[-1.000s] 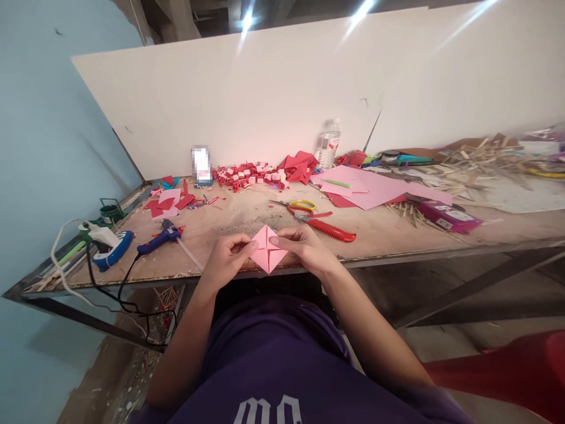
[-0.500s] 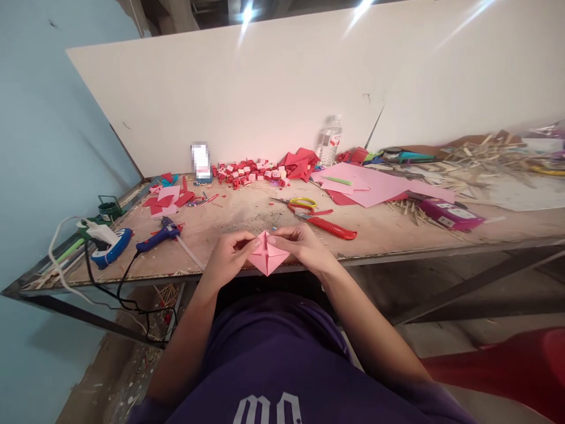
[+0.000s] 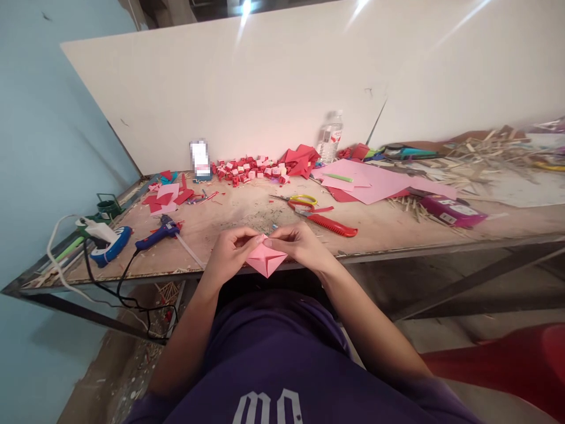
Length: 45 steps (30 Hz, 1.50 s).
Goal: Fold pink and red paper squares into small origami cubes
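A folded piece of pink paper is held over the table's front edge, its lower point facing me and a slit-like opening showing between the folds. My left hand pinches its upper left side between thumb and fingers. From the right, my right hand grips the upper right side the same way, both thumbs close together near the top corner. The fingertips behind the paper are hidden. Just beyond my hands lie scissors with yellow and red handles and a red utility knife.
A blue glue gun and a power strip with cables lie left. Behind are a phone, small red and pink paper cubes and a bottle. Pink sheets, a purple pack and wooden sticks spread rightward.
My thumbs have moved slightly inward toward the top corner, and the paper's upper flaps have shifted, so its central crease now looks like a wider opening. Both hands keep their hold.
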Tool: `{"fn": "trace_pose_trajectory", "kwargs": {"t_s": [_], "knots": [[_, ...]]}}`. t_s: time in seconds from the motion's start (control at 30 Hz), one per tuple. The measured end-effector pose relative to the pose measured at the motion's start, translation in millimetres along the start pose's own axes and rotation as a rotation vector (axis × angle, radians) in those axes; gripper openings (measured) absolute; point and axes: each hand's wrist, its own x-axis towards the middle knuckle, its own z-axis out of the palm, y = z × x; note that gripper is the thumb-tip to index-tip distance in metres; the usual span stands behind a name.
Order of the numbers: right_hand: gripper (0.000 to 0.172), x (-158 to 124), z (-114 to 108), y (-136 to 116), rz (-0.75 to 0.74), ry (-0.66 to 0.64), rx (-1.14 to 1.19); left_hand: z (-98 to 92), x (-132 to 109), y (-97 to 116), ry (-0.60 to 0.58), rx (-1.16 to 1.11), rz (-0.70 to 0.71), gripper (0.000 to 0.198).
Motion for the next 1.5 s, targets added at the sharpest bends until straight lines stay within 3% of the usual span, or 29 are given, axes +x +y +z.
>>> {"fn": "trace_pose_trajectory", "kwargs": {"t_s": [0.5,0.8,1.07,1.27,1.37,1.5], "knots": [[0.034,0.4,1.6,-0.5,0.007,-0.049,0.020,1.1,-0.5,1.0,-0.028,0.015,-0.002,0.025],[0.030,1.0,-0.1,2.7,0.030,0.168,0.175,-2.7,-2.7,-5.9,0.008,0.010,-0.077,0.026],[0.031,1.1,2.2,-0.2,0.031,0.160,0.155,-1.3,-3.0,-6.3,-0.058,0.034,-0.061,0.024],[0.028,0.7,3.5,-0.6,0.030,0.213,0.192,1.8,-5.0,-5.6,-0.025,0.121,-0.058,0.025],[0.028,2.3,3.5,0.6,0.032,0.254,0.237,1.0,-5.2,-5.3,-0.010,0.059,-0.091,0.028],[0.026,4.2,2.8,1.6,0.014,0.318,0.307,-1.6,-3.8,-5.1,-0.080,-0.038,-0.125,0.028]]}}
